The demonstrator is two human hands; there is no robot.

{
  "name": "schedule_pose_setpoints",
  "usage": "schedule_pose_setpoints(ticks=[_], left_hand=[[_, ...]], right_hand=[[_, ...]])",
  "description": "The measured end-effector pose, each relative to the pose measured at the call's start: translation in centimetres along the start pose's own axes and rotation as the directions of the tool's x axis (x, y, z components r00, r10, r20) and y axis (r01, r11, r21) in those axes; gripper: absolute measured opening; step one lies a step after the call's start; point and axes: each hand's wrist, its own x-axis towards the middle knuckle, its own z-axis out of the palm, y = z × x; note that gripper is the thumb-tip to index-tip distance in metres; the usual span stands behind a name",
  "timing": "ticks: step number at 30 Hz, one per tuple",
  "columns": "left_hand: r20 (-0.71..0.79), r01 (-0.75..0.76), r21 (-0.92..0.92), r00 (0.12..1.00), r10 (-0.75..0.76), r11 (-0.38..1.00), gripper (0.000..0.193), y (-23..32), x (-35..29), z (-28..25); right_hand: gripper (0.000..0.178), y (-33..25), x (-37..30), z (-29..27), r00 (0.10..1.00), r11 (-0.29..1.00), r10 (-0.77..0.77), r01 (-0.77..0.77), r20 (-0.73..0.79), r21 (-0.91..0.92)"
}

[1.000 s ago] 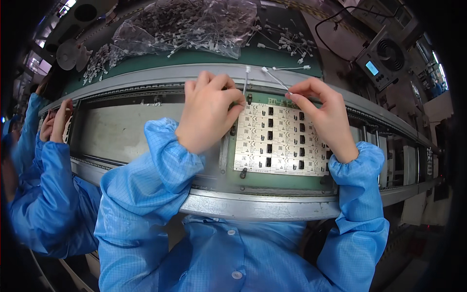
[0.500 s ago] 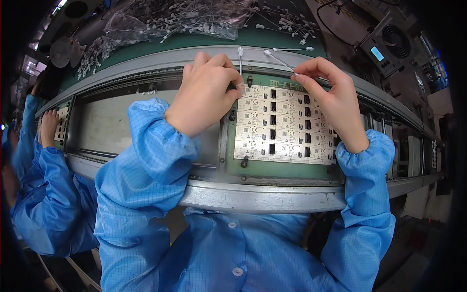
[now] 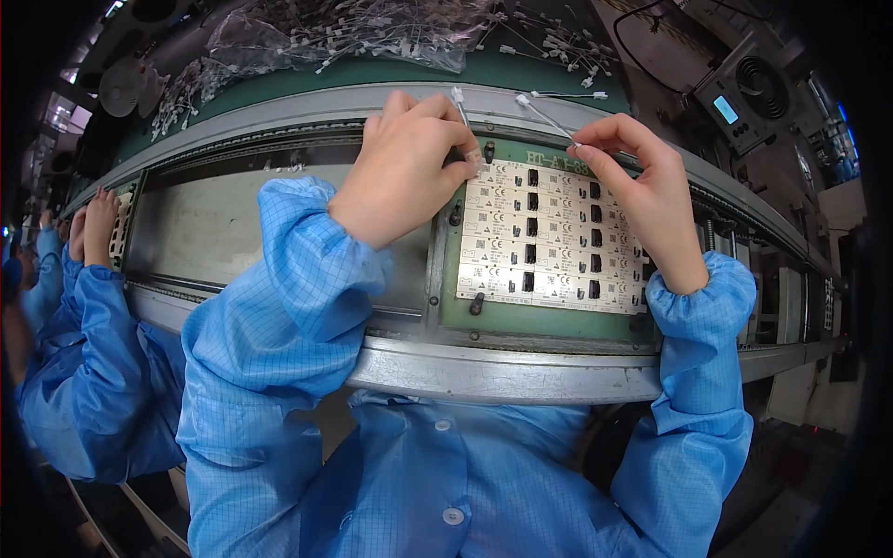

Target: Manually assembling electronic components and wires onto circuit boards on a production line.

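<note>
In front of me a panel of white circuit boards point(image 3: 507, 228) with black components lies in a green fixture point(image 3: 521, 322). My left hand point(image 3: 405, 167) is over the panel's upper left corner, thumb and forefinger pinched together. A short cable with a white connector point(image 3: 458, 96) stands up from behind these fingers, and its lower end is hidden by them. My right hand point(image 3: 646, 177) is above the panel's upper right part, fingertips closed on one end of a second cable point(image 3: 549, 119). That cable's other end, with a white connector, points up and left over the metal rail.
Beyond the rail point(image 3: 316, 104), loose cables point(image 3: 567, 51) and a clear plastic bag point(image 3: 353, 42) of cables lie on a green surface. One more cable point(image 3: 581, 95) rests near the rail. A device with fan and screen point(image 3: 744, 93) stands far right. At left, a co-worker's hands point(image 3: 98, 228) touch another panel.
The view has shifted slightly, so panel and rail sit a little further right. Both my hands keep their pinches. A second hand of the co-worker at left now shows.
</note>
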Motion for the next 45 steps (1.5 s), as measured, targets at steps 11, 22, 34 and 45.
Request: schedule_pose_setpoints(ticks=[11,22,34,45], left_hand=[[-0.065,-0.033,0.061,0.997,0.037,0.998,0.007,0.2,-0.2,0.7],[-0.2,-0.085,0.324,0.967,0.156,0.942,0.008,1.6,-0.9,1.5],[-0.052,-0.201,0.172,0.976,0.213,0.964,0.011,1.4,-1.2,-0.4],[0.103,0.01,0.156,0.994,-0.026,0.988,0.02,0.0,12.3,2.1]], right_hand=[[0.012,-0.4,0.0,0.3,1.0,0.999,0.015,-0.014,0.014,-0.03],[0.013,-0.3,0.0,0.1,0.999,0.997,-0.017,0.019,0.029,-0.076],[0.013,-0.1,-0.2,-0.1,0.999,0.994,0.016,-0.013,0.029,-0.108],[0.011,-1.0,-0.3,-1.5,0.942,0.951,-0.186,0.101,-0.28,-0.293]])
